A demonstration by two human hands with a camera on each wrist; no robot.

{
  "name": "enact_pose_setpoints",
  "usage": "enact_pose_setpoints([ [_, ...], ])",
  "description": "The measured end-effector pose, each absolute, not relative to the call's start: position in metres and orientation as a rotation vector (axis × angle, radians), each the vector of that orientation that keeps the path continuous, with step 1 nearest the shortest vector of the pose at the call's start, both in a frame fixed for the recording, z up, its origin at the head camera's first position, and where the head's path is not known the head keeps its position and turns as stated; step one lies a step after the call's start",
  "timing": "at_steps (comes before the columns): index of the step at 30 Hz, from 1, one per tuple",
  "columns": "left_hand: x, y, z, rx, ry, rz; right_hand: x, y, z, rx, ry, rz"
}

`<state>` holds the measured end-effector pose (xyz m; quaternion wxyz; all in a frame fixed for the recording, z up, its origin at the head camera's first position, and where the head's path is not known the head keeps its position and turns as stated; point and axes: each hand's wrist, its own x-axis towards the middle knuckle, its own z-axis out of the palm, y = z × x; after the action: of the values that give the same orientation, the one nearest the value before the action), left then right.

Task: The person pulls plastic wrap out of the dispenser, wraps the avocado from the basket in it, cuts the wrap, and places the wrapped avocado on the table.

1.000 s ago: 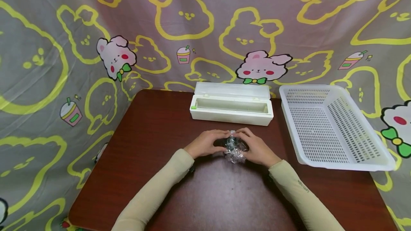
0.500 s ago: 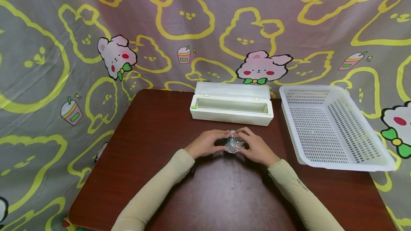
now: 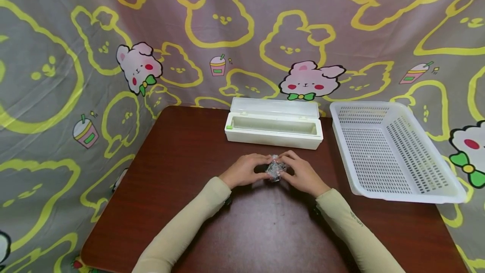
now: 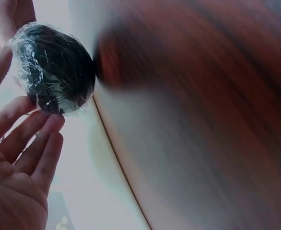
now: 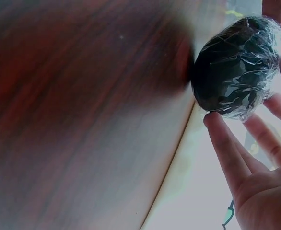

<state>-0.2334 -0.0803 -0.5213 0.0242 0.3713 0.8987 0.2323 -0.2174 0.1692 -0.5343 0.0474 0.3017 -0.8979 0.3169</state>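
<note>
A dark, rounded, egg-like object (image 4: 59, 67) wrapped in crinkled cling film (image 5: 263, 52) rests on the table between both hands. What lies under the film is too dark to name. My left hand (image 3: 245, 170) holds it from the left, thumb at the near side and fingertips at the far side. From the right, my right hand (image 3: 302, 175) grips it the same way, its thumb on the gathered film. In the head view, silvery bunched film (image 3: 275, 168) covers the top between the thumbs and fingers. Both wrist views show fingertips touching the lower wrapped surface.
Behind the hands lies a long white cling film dispenser (image 3: 273, 138) with its clear lid (image 3: 274, 107) raised and a green slider (image 3: 229, 127) at its left end. A white perforated plastic basket (image 3: 352, 172) stands at the right on the brown table (image 3: 182, 146). A patterned curtain (image 3: 235, 62) hangs behind.
Loose cling film that spread toward the near side has been drawn in and bunched over the top of the dark object. The thumbs have closed in slightly; the arms stay put.
</note>
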Motion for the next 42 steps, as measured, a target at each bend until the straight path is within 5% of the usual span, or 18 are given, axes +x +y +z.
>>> enact_pose_setpoints([
  [42, -0.232, -0.067, -0.524, 0.995, 2.86, 0.9, -0.214, 0.155, -0.527, 0.715, -2.727, 0.939],
])
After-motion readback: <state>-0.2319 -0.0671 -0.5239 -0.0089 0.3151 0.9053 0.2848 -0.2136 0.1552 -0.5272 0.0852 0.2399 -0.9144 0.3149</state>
